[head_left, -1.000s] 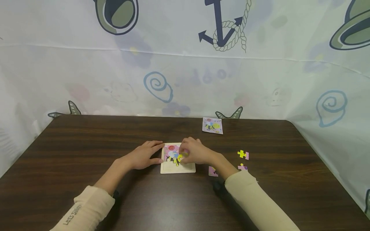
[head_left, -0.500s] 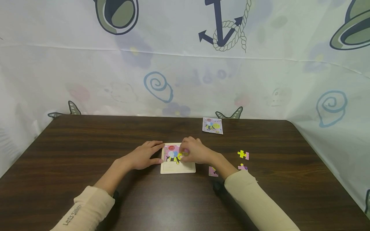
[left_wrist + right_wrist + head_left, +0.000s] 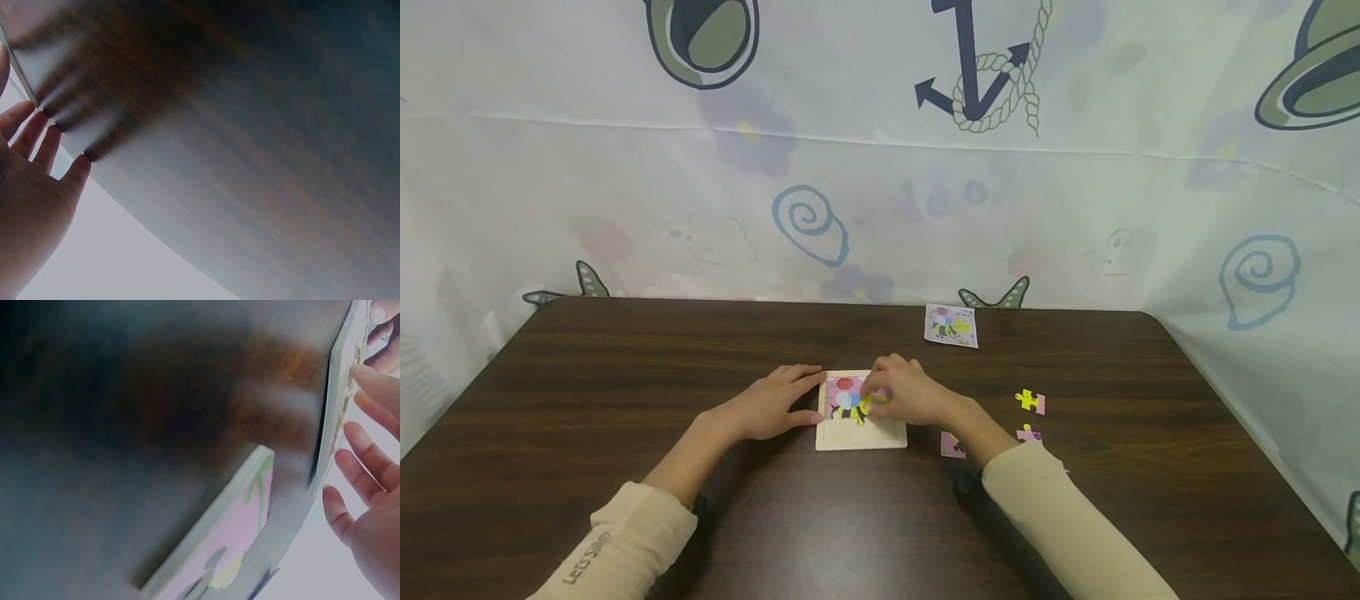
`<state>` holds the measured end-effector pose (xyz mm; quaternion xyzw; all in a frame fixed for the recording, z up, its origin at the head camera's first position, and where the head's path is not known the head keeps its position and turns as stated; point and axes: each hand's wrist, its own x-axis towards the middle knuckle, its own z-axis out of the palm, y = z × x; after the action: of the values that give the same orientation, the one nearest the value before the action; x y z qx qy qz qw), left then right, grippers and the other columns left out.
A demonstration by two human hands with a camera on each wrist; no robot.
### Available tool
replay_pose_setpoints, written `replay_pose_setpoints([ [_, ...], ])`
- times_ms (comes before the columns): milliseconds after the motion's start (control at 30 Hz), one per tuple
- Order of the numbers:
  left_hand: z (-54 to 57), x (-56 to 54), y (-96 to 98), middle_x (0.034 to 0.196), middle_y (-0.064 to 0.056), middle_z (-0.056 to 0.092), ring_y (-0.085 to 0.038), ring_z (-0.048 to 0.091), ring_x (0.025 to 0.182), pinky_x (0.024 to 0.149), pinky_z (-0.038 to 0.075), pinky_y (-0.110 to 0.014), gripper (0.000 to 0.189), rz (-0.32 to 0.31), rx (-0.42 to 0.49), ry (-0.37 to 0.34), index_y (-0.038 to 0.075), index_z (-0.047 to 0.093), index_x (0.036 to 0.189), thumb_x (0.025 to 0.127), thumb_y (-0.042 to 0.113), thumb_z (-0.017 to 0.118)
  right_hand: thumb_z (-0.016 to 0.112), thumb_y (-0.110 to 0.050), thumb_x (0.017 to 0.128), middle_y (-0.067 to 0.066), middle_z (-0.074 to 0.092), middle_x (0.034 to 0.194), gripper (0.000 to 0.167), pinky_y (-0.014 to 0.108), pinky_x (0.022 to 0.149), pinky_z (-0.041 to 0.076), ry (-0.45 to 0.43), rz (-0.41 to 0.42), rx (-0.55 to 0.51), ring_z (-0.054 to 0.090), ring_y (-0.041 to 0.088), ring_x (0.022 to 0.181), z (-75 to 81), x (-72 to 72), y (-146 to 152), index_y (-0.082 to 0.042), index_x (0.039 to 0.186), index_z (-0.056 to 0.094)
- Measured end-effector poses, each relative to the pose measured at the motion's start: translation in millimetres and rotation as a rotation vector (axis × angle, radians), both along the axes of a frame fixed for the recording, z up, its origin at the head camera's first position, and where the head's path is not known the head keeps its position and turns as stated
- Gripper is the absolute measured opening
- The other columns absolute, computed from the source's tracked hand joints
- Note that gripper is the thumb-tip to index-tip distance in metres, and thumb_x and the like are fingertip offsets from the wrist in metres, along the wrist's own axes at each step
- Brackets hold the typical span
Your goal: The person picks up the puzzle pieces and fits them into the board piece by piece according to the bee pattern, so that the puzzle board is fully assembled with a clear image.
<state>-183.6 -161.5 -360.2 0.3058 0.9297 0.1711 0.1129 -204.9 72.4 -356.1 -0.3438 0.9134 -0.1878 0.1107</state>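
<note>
A square wooden puzzle board [image 3: 861, 437] lies flat mid-table; joined bee-picture pieces fill its upper part, bare wood shows below. My left hand [image 3: 781, 404] lies along the left edge, fingers outstretched, thumb and fingertips touching the frame. Over the board's right half, my right hand [image 3: 910, 394] has thumb and fingers bent around a yellow puzzle piece [image 3: 868, 406], largely covered by them. In the right wrist view, the fingers of my right hand [image 3: 381, 512] meet the board's edge [image 3: 334, 394]. Only the board's corner shows near my left hand [image 3: 37, 187] in the left wrist view.
Loose pieces lie to the right: a yellow and pink piece [image 3: 1030, 401], a pink one [image 3: 1028, 435] partly behind the right sleeve, and another pink one [image 3: 953, 444] beside the forearm. A bee picture card [image 3: 951, 326] lies near the table's back edge, before a patterned curtain [image 3: 880, 208].
The right fingers shift slightly over the yellow piece, and the joined pieces beside it look closer together than a second ago. The left hand stays at the board's edge.
</note>
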Motion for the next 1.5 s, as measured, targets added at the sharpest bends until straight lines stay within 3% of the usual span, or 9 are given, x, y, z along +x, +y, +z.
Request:
replay_pose_setpoints([
  [833,-0.8,0.0,0.1,0.139,-0.02,0.035,-0.038,0.032,0.126,0.098,0.03,-0.054,0.062,0.004,0.001,0.007,-0.001,0.038,0.137,0.089,0.031,0.059,0.071,-0.017,0.08,0.002,0.054,0.097,0.015,0.037,0.078,0.032,0.007,0.007,-0.006,0.044,0.02,0.097,2.2,0.1,3,-0.013,0.095,0.069],
  [1067,-0.5,0.0,0.3,0.139,-0.021,0.035,-0.038,0.031,0.126,0.098,0.03,-0.055,0.061,-0.002,0.006,0.012,-0.001,0.037,0.137,0.089,0.03,0.059,0.069,-0.016,0.081,0.004,0.057,0.1,0.02,0.038,0.081,0.034,-0.036,0.013,-0.012,0.047,0.019,0.095,6.9,0.7,4,-0.01,0.1,0.069],
  [1333,-0.5,0.9,0.5,0.139,-0.02,0.034,-0.038,0.03,0.126,0.099,0.029,-0.055,0.062,0.004,0.005,0.009,-0.001,0.038,0.137,0.089,0.031,0.059,0.068,-0.016,0.082,0.006,0.06,0.1,0.024,0.039,0.085,0.039,-0.015,0.055,-0.035,0.052,0.021,0.094,9.5,0.5,16,-0.005,0.103,0.067],
  [1500,-1.0,1.5,0.6,0.139,-0.02,0.035,-0.038,0.031,0.126,0.099,0.029,-0.054,0.062,0.011,0.003,0.012,-0.001,0.038,0.137,0.088,0.031,0.06,0.068,-0.015,0.083,0.004,0.06,0.1,0.024,0.036,0.087,0.042,-0.048,0.024,-0.046,0.052,0.021,0.096,10.7,-0.4,25,-0.005,0.105,0.066],
])
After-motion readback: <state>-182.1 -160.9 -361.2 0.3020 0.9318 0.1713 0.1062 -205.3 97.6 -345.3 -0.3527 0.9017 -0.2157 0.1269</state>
